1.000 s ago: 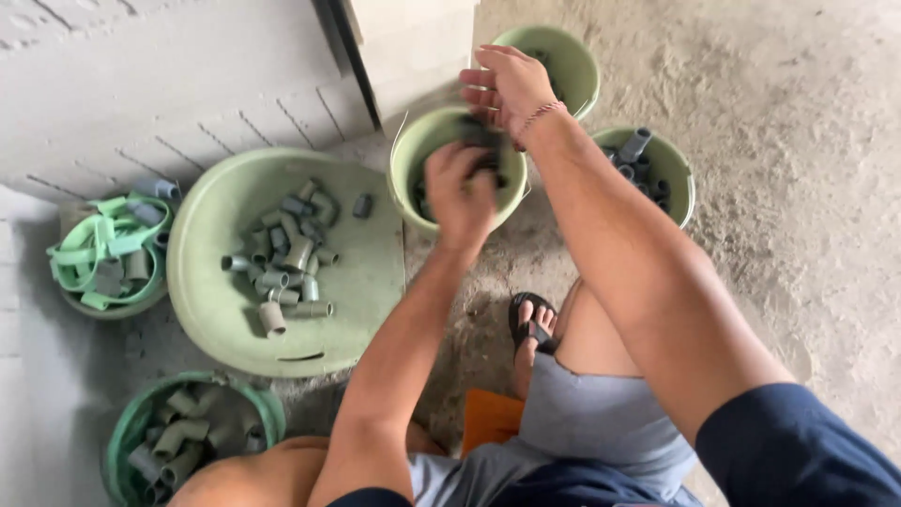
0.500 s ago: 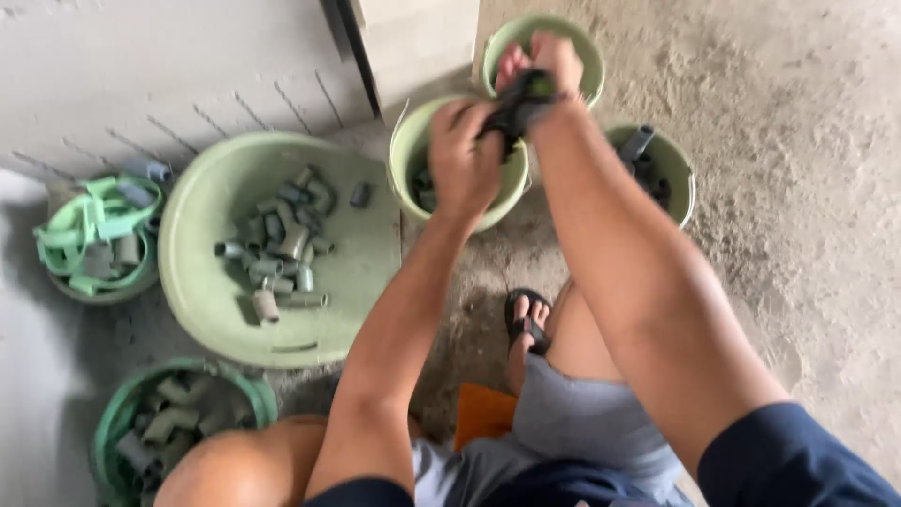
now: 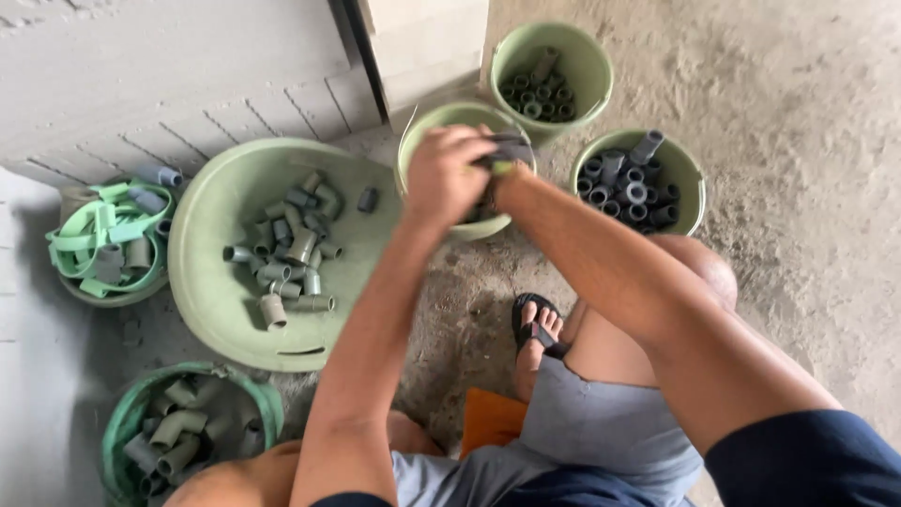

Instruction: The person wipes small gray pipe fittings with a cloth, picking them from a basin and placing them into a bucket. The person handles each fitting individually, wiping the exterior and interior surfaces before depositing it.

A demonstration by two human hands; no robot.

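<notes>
1. The left hand point(image 3: 443, 178) sits just above the middle of the frame, curled over a dark grey pipe fitting point(image 3: 502, 150), fingers wrapped around it. The right hand is almost wholly hidden behind the left; only its wrist shows, meeting the left over the same piece, so I cannot tell how its fingers lie.
2. The fitting is held over the middle bucket point(image 3: 413, 155), a pale green one, upper centre of the frame.
3. By its look the fitting is moulded plastic: light, stiff, smooth-walled, unlikely to break. It probably takes a grip best around its barrel, thumb opposite fingers.
4. Right of the hands, a second bucket point(image 3: 685, 169) holds dark grey sockets standing on end; a third bucket point(image 3: 591, 66) above it holds smaller ones.
5. At centre left, a wide green basin point(image 3: 216, 291) holds loose grey-green couplings point(image 3: 286, 249).
6. At the far left, a tub of green straps point(image 3: 103, 235); at lower left, a tub of elbows point(image 3: 174, 432).
7. All rest on a concrete floor point(image 3: 798, 216).
</notes>
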